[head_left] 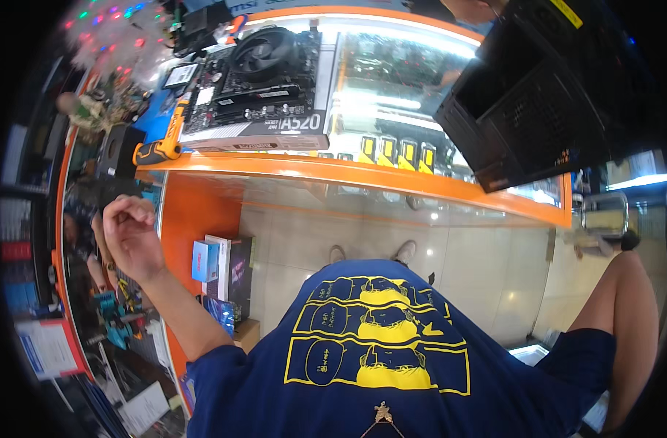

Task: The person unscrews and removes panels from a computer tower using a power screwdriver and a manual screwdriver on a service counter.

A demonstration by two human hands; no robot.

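My left hand (135,232) hangs palm up below the counter's left end, loosely curled with nothing in it. Above it lie an orange-and-black screwdriver-like tool (158,150) and a motherboard with a black fan cooler (264,55), resting on its box (252,138) on the glass-topped counter (362,168). An open black computer case (523,109) is at the counter's right, tilted. My right hand is not in view; only bare skin of a bent limb shows at the lower right.
A white tinsel tree (114,36) with lights is upper left. Glass cabinets (92,365) run down the left beside stacked boxes (205,259). Another person's hand (468,9) shows at the top. My shoes stand on the tiled floor (457,255). A metal-framed chair (603,212) is at the right.
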